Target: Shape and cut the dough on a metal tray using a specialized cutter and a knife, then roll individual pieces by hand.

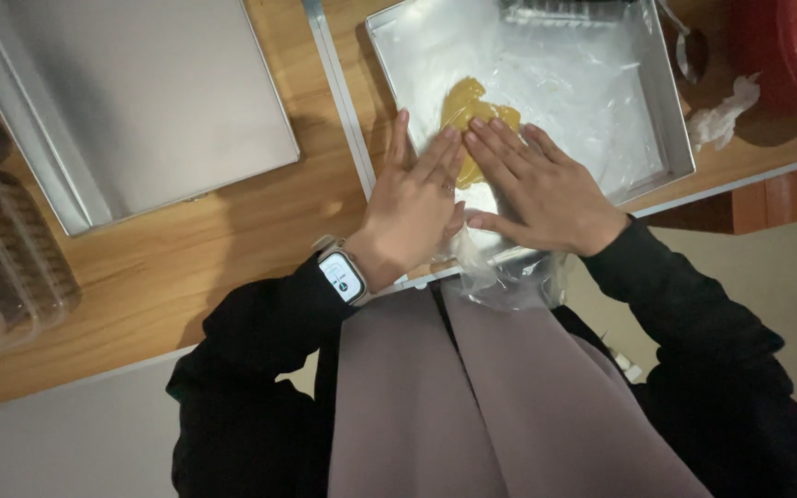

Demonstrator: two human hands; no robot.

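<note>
The flattened yellow dough lump (469,115) under clear plastic film (565,83) lies just beyond your fingertips, both your left hand (412,207) and right hand (546,189) pressing flat, fingers close together.

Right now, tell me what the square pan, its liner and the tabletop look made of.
Square pan: metal, likely aluminium; dull silver sheen. Liner: thin clear plastic film; wrinkled, glossy, see-through. Tabletop: wood or wood-look laminate; warm grain lines.
</note>
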